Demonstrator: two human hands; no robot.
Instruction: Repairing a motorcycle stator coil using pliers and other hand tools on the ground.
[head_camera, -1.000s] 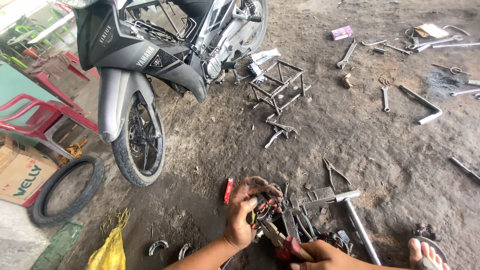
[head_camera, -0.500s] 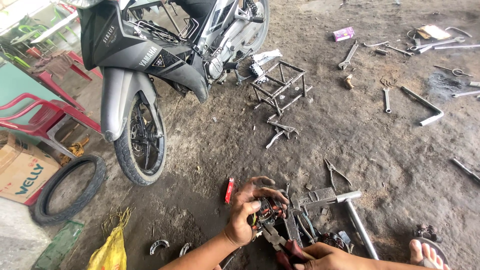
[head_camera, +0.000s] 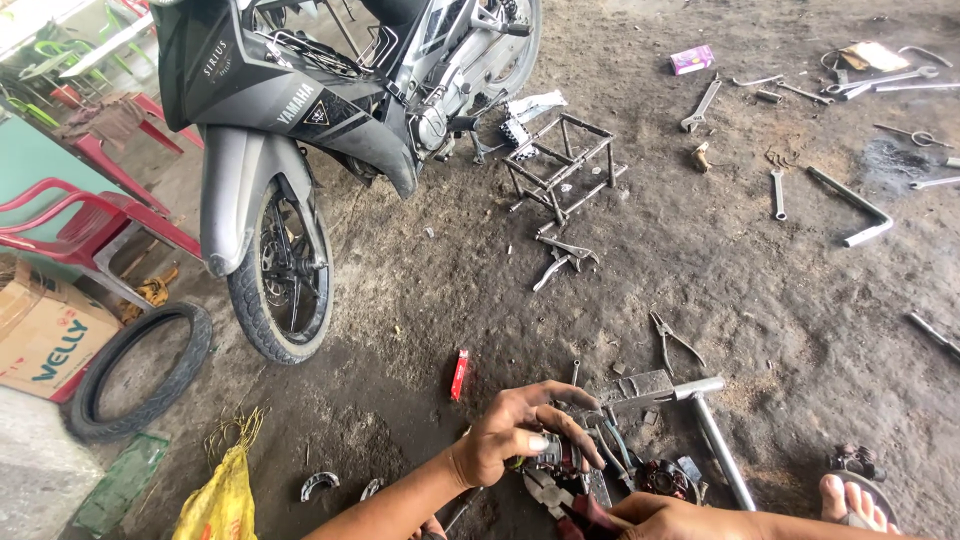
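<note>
Left hand (head_camera: 520, 432) has shifted since a second ago: it sat a bit lower and more to the left, now it's curled over the top of the small metal part (head_camera: 556, 458), fingers clamped down on it. Looks like a wound coil piece, though most of it is hidden under the fingers.

Right hand (head_camera: 665, 518) is at the bottom edge, mostly cut off. It's gripping the red-handled pliers (head_camera: 560, 500), whose jaws sit right under the part the left hand pins. We can't tell whether the jaws are actually biting on anything.

Our read: the left hand has gone from reaching in to bracing, so the part is now steadied for the pliers to work. That's a judgement, not something we see.

Around the hands:
- round dark coil ring (head_camera: 664, 478) just to the right of the part, on the ground
- hammer (head_camera: 700, 420) beyond the right hand, head touching a flat metal block
- loose pliers (head_camera: 672, 340) further out, ahead of the hands
- small red lighter-like thing (head_camera: 460, 373) ahead-left of the left hand
- motorbike (head_camera: 300, 130) well ahead-left, with a metal frame (head_camera: 560, 165) beside it
- spare tyre (head_camera: 140, 370) far left
- bare foot (head_camera: 850, 500) to the right of the right hand
</note>
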